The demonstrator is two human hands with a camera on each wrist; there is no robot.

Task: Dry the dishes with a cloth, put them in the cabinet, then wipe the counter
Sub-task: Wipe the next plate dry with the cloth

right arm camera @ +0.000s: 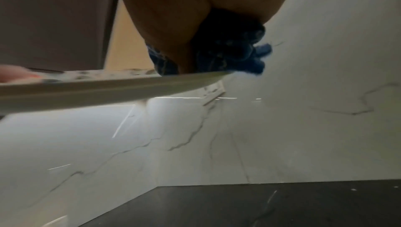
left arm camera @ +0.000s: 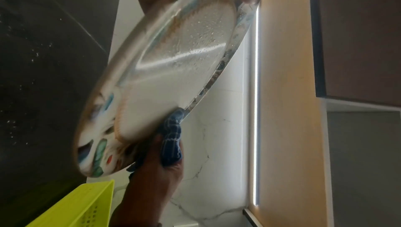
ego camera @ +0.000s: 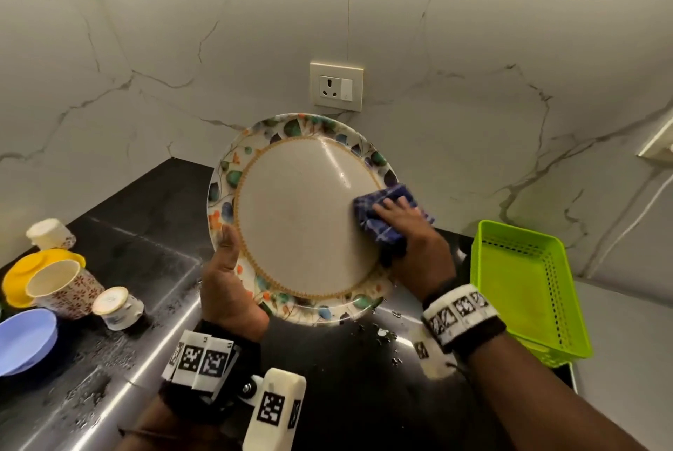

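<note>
Gripping plate (ego camera: 298, 217) rim, left hand (ego camera: 227, 283); right hand (ego camera: 411, 232) clutches cloth (ego camera: 386, 206) against it.

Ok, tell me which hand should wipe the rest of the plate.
Right. The right hand already presses the blue cloth on the plate; the left hand grips its rim.
</note>
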